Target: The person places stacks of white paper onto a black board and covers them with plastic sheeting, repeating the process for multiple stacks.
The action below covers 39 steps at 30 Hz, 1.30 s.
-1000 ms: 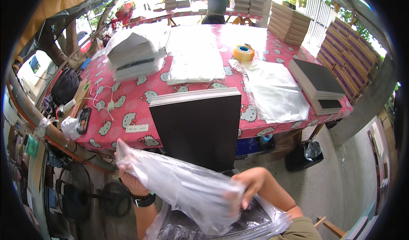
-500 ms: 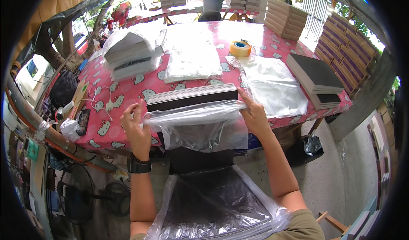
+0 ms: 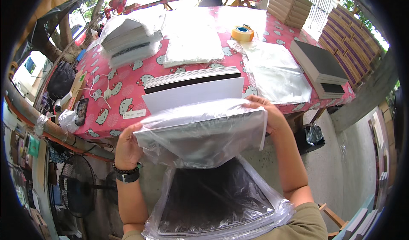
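Observation:
I hold a clear plastic bag (image 3: 200, 133) stretched over the lower part of a stack of flat boards (image 3: 191, 88), white on the face with a black edge on top. My left hand (image 3: 127, 148) grips the bag's left side; a dark watch sits on that wrist. At the bag's upper right corner my right hand (image 3: 266, 112) grips it. On my lap lies another clear bag holding dark boards (image 3: 213, 201).
A pink patterned table (image 3: 128, 99) carries a pile of wrapped boards (image 3: 128, 41), a pile of clear bags (image 3: 191, 41), a yellow tape roll (image 3: 243, 33), loose bags (image 3: 275, 71) and dark boards (image 3: 321, 65). A fan (image 3: 79, 191) stands at lower left. A person stands at the far end.
The bag was loose in the air a second ago. Both hands have since brought it up to the stack and drawn it further down over the boards.

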Available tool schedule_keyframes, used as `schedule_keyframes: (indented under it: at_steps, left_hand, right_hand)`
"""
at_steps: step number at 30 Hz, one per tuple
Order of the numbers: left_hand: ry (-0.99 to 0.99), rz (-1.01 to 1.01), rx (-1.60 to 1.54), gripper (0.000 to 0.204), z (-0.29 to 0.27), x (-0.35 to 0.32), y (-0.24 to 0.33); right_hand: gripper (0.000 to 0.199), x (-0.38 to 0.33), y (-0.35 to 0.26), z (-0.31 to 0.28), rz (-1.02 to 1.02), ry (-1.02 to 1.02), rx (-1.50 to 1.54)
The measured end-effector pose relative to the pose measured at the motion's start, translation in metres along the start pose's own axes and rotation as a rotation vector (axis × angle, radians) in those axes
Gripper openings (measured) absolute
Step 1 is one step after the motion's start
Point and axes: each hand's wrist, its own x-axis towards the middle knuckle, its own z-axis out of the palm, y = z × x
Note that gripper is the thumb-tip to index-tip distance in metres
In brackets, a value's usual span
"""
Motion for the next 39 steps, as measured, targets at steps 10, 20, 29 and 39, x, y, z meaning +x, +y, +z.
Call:
schedule_keyframes:
  at_steps: [10,20,29,39]
  left_hand:
    - [-0.094,-0.024,-0.232,0.029,-0.057,-0.005,-0.057]
    - [0.057,-0.175,0.244,0.022,-0.138,-0.016,-0.155]
    - [0.147,-0.171,0.215,0.016,-0.152,-0.009,-0.183]
    - [-0.118,0.055,0.014,0.023,-0.129,0.004,-0.169]
  right_hand:
    - [0.027,-0.028,0.054,-0.032,-0.13,-0.084,0.244]
    - [0.018,-0.032,0.136,-0.106,0.065,-0.012,0.068]
    - [0.014,-0.047,0.19,-0.114,0.085,0.141,0.175]
    - [0.011,-0.022,0.189,-0.105,-0.062,0.413,0.18]
